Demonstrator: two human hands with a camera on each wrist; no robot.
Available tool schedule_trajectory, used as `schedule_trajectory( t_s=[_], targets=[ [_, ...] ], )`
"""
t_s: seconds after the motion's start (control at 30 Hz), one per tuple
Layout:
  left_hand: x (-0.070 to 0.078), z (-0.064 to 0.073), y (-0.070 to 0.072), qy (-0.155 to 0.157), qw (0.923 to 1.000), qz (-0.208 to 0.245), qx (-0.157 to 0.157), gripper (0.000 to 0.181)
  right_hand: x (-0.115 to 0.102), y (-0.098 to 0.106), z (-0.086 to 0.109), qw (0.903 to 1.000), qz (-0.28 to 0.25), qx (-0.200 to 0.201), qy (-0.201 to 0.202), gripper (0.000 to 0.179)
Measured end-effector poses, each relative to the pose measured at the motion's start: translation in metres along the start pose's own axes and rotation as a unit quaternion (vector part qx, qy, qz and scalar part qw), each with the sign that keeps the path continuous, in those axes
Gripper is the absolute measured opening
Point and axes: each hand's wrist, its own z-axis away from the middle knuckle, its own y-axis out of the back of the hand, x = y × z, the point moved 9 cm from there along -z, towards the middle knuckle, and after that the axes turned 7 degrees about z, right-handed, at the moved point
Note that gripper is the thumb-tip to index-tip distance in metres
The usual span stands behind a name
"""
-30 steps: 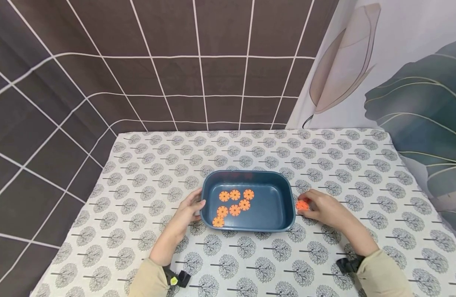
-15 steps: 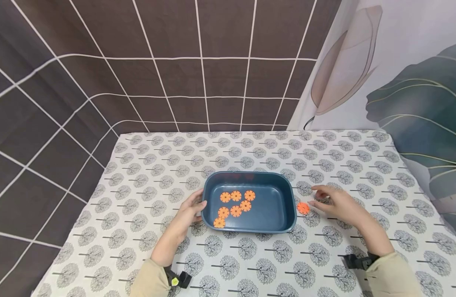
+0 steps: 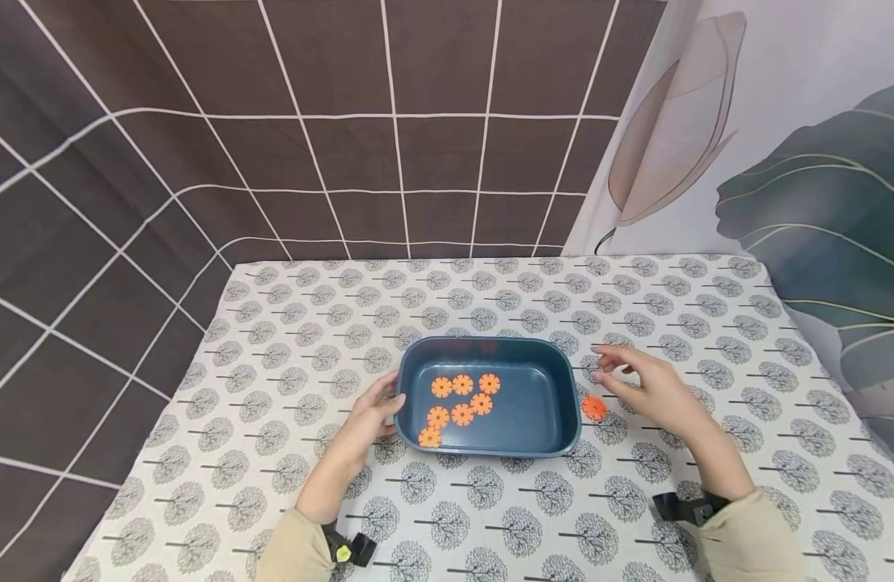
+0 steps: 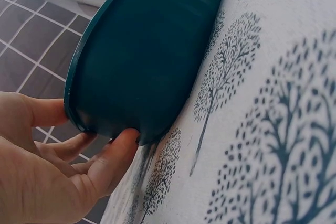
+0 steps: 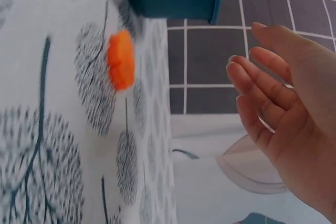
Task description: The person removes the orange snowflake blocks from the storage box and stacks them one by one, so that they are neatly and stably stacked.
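Note:
A dark blue rectangular tub (image 3: 523,412) stands on the patterned tablecloth, and several notched orange discs (image 3: 462,415) lie flat in its left half. At the tub's left end my left hand (image 3: 367,416) grips the rim and outer wall. The left wrist view shows the fingers of my left hand (image 4: 58,166) bent against the end wall (image 4: 136,77). Just outside the tub's right end, another orange notched piece (image 3: 594,408) rests on the cloth, looking thick from the side in the right wrist view. Above and beside this orange piece (image 5: 121,60), my right hand (image 5: 294,93) is raised, holding nothing.
The tablecloth (image 3: 287,469) with tree prints covers the table. Behind and to the left hangs a dark curtain (image 3: 440,153) with white grid lines. A pale curtain (image 3: 796,81) with leaf shapes is at the right. A thin black cable (image 3: 604,240) shows at the back edge.
My right hand has let go of the orange piece beside the tub, drawn back right, then risen and come slightly left. My left hand and the tub have stayed put.

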Motion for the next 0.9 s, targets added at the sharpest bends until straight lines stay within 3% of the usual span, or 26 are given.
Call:
schedule_trajectory(
  t_s=[0.2, 0.5, 0.7, 0.9],
  targets=[
    [0.000, -0.001, 0.000, -0.002, 1.0000, 0.005, 0.001, 0.052, -0.017, -0.004, -0.009, 0.9992, -0.010, 0.023, 0.033, 0.049],
    [-0.002, 0.000, 0.000, 0.004, 1.0000, 0.006, 0.006, 0.053, -0.039, -0.025, -0.024, 0.9967, -0.048, 0.014, 0.063, 0.056],
    [-0.003, 0.001, 0.000, 0.008, 0.9999, 0.005, 0.009, 0.053, -0.046, -0.038, -0.032, 0.9972, -0.057, -0.009, 0.047, 0.057],
    [-0.002, 0.000, 0.000, 0.005, 0.9999, 0.004, 0.009, 0.053, -0.060, -0.058, -0.036, 0.9953, -0.053, -0.060, 0.054, 0.058]
  ],
)
